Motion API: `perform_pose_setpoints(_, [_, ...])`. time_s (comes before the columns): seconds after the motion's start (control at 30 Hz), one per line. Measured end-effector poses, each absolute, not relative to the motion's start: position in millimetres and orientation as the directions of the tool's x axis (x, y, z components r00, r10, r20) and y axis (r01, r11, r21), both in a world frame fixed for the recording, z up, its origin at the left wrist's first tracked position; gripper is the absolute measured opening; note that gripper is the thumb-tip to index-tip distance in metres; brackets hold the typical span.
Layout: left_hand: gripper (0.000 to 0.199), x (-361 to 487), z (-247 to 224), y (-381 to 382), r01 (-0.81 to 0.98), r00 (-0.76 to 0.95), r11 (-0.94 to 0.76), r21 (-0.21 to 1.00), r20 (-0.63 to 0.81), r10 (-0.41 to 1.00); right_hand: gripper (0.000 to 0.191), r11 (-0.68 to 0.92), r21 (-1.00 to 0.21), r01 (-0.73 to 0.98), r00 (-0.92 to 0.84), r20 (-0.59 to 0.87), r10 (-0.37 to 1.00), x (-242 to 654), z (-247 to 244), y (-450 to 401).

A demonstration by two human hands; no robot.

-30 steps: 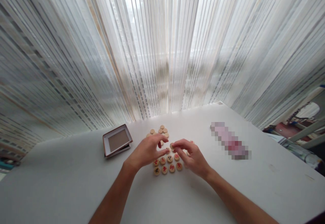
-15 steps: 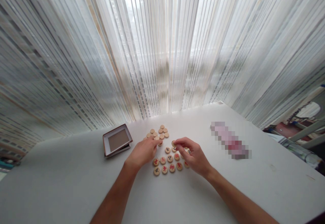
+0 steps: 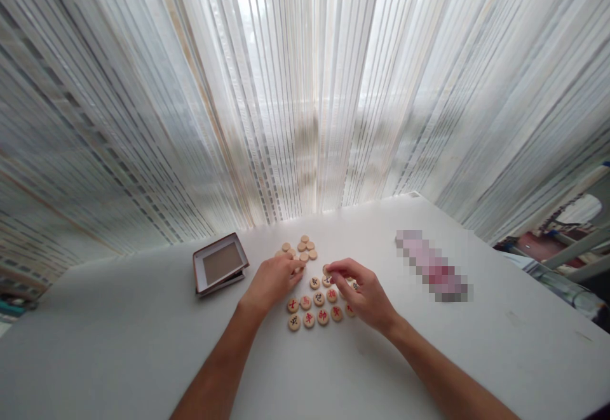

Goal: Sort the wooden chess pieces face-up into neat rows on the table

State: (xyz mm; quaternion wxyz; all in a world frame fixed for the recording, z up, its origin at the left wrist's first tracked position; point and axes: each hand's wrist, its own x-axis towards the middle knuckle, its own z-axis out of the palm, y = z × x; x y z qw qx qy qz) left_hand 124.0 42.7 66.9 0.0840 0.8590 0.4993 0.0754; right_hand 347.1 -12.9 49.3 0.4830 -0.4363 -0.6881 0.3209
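Wooden Chinese chess pieces lie in rows, with red or black characters facing up, such as the red piece (image 3: 323, 317) in the nearest row. Behind them is a loose group of blank-side-up pieces (image 3: 304, 257). My left hand (image 3: 274, 280) reaches over the near side of that group, its thumb and index finger closed about a piece that they mostly cover. Held between the fingertips of my right hand (image 3: 365, 291) is a Chinese chess piece (image 3: 326, 269), just above the back row. That hand hides the right end of the rows.
An open shallow box (image 3: 222, 264) sits tilted at the left on the white table (image 3: 143, 344). To the right lies a blurred pinkish object (image 3: 431, 264). Sheer striped curtains (image 3: 314, 121) hang along the table's far edge. Clutter stands beyond the right edge.
My left hand has shifted slightly, its index finger going from pointing over a blank-side-up piece to bending round it with the thumb. The right hand stays nearly still with its piece.
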Motion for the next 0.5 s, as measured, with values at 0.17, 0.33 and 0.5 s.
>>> perform_pose_setpoints(0.17, [0.020, 116.3, 67.5, 45.1, 0.845, 0.476, -0.467, 0.260, 0.029, 0.879, 0.016, 0.428, -0.854, 0.295, -0.150, 0.401, 0.904, 347.1, 50.1, -13.1])
perform_pose_setpoints(0.33, [0.023, 109.8, 70.4, 45.9, 0.864, 0.443, -0.431, 0.259, 0.015, 0.897, 0.015, 0.416, -0.861, 0.294, -0.151, 0.387, 0.909, 347.5, 51.1, -13.3])
perform_pose_setpoints(0.5, [0.032, 112.0, 79.1, 43.2, 0.784, 0.480, -0.480, 0.393, 0.105, 0.871, 0.015, 0.418, -0.857, 0.302, -0.154, 0.389, 0.908, 347.6, 51.3, -13.3])
